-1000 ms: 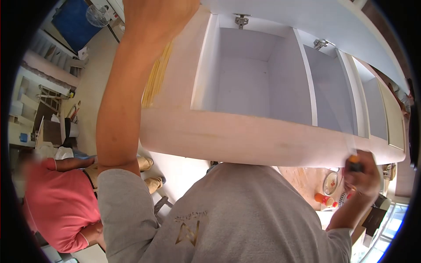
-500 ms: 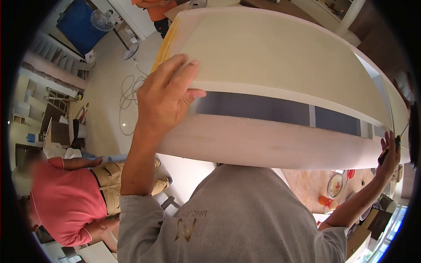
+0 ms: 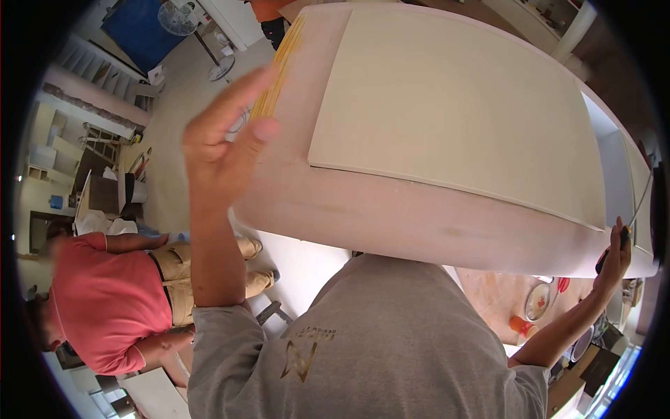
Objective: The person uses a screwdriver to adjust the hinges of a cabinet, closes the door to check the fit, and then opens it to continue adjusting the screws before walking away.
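A cream flat panel (image 3: 460, 112) lies within the pinkish-white frame of a long cabinet (image 3: 419, 216) in front of me. My left hand (image 3: 227, 150) is off the panel, near the cabinet's left end, fingers and thumb apart and slightly blurred. Yellow-brown striped edges (image 3: 279, 70) show just beyond its fingertips. At the cabinet's right end, my right hand (image 3: 614, 260) is closed around a screwdriver (image 3: 624, 234) with a dark handle and a long thin shaft pointing up. Beside the panel's right edge, an open gap (image 3: 607, 153) shows the cabinet's inside.
A person in a red shirt (image 3: 112, 300) stands at my left. Further off are a standing fan (image 3: 178, 19) and another person's orange top (image 3: 269, 10). Below the right arm, a worktop (image 3: 481, 293) carries a round tin (image 3: 537, 302) and an orange-red bottle (image 3: 522, 327).
The cream panel has come down and toward me, covering the dark openings along its near edge. My left hand has let go and moved left. My right hand still holds the screwdriver.
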`<state>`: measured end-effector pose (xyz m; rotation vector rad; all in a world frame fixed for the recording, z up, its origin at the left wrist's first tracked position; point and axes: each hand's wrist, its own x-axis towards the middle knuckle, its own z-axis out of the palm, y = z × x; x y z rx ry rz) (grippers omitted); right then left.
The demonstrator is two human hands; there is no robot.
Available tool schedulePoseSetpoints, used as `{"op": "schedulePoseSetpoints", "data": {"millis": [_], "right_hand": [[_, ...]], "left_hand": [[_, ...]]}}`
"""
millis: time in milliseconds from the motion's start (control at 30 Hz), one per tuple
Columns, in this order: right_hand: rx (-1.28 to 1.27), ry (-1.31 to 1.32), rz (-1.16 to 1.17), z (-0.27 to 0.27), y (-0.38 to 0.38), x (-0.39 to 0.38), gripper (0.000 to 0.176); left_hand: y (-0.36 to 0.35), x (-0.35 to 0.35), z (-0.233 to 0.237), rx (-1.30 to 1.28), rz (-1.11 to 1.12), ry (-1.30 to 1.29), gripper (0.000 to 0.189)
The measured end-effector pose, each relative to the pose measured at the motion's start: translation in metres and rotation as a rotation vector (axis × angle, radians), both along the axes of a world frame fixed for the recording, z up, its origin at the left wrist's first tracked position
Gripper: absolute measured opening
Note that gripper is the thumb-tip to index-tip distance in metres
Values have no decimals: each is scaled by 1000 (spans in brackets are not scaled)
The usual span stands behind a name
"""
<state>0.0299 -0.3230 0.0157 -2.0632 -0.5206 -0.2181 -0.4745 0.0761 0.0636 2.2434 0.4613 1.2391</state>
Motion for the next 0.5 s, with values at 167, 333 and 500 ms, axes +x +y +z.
{"op": "schedulePoseSetpoints", "data": {"millis": [167,333,500], "right_hand": [[-104,137,95,-11,11,-12,43],[-160,113,79,-17,14,-10,43],[-66,263,168,-18,15,-19,45]], "left_hand": [[-3,-9,6,16,151,129,42],[-3,0,-22,29,141,367,52],[-13,15,-35,227,182,559,63]]}}
